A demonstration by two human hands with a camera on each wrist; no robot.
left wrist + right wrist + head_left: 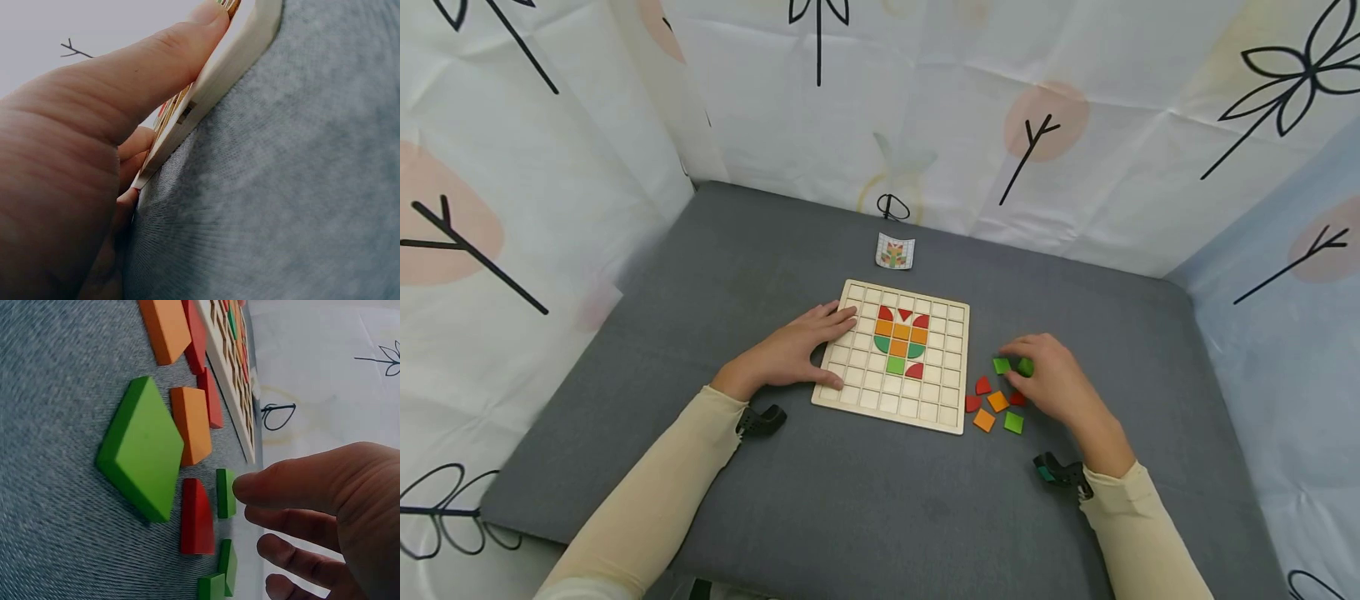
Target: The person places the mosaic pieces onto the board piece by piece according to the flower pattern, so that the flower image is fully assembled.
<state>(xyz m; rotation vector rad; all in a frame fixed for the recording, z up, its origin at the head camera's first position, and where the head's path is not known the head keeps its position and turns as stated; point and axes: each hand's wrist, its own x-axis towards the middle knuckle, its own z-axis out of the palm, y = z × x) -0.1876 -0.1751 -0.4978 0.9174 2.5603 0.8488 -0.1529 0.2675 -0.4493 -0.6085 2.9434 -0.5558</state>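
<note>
Head view: left hand [793,348] touches board [943,367], right hand [1051,379] near tiles [997,402].

Booth-like space, patterned fabric walls [955,158]

Board [951,358]: pale wood, gridded, flat on worktop [850,483], left grip [801,343] touching its left edge | set tiles [901,332]: red, orange, green, grouped in central cells | loose tiles [984,420]: same colours, scattered right of board | green tile [1001,366]: right grip [1047,375] at it, contact unclear
</note>
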